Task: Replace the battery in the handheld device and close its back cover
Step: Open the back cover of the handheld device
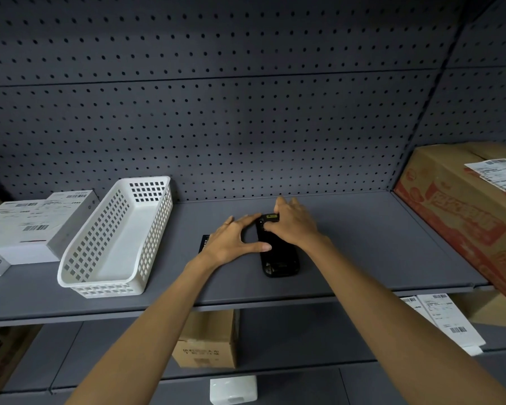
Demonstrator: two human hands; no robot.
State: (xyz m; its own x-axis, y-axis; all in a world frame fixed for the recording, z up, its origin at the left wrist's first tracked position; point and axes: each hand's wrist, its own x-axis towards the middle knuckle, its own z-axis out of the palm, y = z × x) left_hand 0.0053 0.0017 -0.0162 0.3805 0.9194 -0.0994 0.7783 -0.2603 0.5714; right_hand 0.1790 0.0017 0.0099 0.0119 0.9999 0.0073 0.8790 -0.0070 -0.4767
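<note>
Fingers (270,228) of the right hand (294,226) press down on the far end of the black handheld device (279,255), which lies flat on the grey shelf (362,244), roughly mid-shelf. The left hand (231,241) is spread open, its thumb and forefinger braced against the device's left edge, steadying rather than gripping. A dark flat piece (204,242), perhaps a battery, peeks out from under the left hand; I can't tell for sure. This looks like work at the back cover's latch end. Next calls for even pressure along the cover while the left hand stops the device sliding toward the white basket (114,244).
</note>
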